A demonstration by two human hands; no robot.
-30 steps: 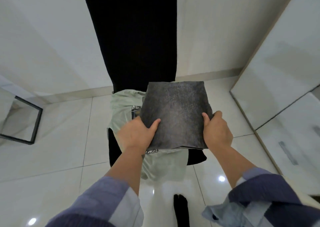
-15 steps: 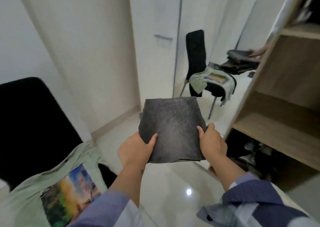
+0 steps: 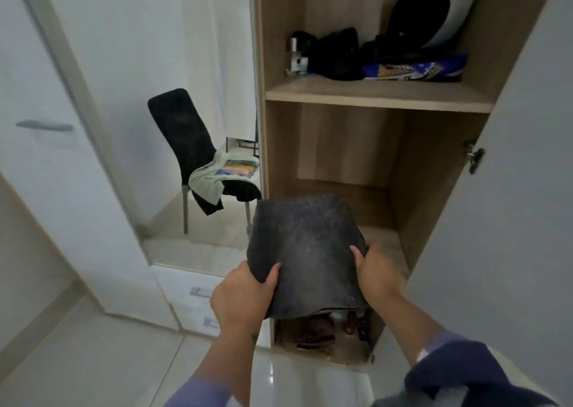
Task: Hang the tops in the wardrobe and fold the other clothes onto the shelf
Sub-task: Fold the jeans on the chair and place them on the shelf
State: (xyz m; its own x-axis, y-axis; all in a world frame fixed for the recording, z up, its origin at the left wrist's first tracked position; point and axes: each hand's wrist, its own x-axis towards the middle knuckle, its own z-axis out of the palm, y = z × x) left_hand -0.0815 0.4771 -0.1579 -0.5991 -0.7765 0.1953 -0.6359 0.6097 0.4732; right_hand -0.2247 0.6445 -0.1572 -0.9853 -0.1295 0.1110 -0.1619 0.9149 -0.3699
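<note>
Both hands holding one folded dark grey garment [image 3: 305, 251], flat and roughly square, near edge drooping a little. Left hand [image 3: 240, 295] gripping the left near corner, thumb on top. Right hand [image 3: 376, 278] gripping the right edge, thumb on top, fingers curled under. Blue sleeves [image 3: 465, 372] visible at the bottom of the head view.

Garment held in the air at the front of the open wardrobe [image 3: 341, 146], over the front edge of the middle shelf [image 3: 386, 242]. Contact with that shelf: cannot tell. Bare light wood visible on the shelf to the right of the garment.

Upper shelf [image 3: 378, 95] loaded: black bundled items [image 3: 338, 54], a small silver-and-black item [image 3: 297, 56] at the left, a blue printed packet [image 3: 415, 70] lying flat, a black-and-white rounded thing [image 3: 434, 13] leaning in the back right corner. Print on the packet too blurred to read; no other legible writing or brand anywhere.

Below the garment, lower compartment with dark mixed clutter [image 3: 322, 329], too dim to identify.

Wardrobe door [image 3: 511, 189] open on the right, metal hinge [image 3: 473, 157] on its inner edge.

Left of the wardrobe: mirror panel [image 3: 173, 65] reflecting a black chair [image 3: 186, 140] with a pale green printed T-shirt [image 3: 217, 174] draped over the seat. White drawers [image 3: 186, 295] with metal handles under the mirror. Glossy white tiled floor [image 3: 93, 360].
</note>
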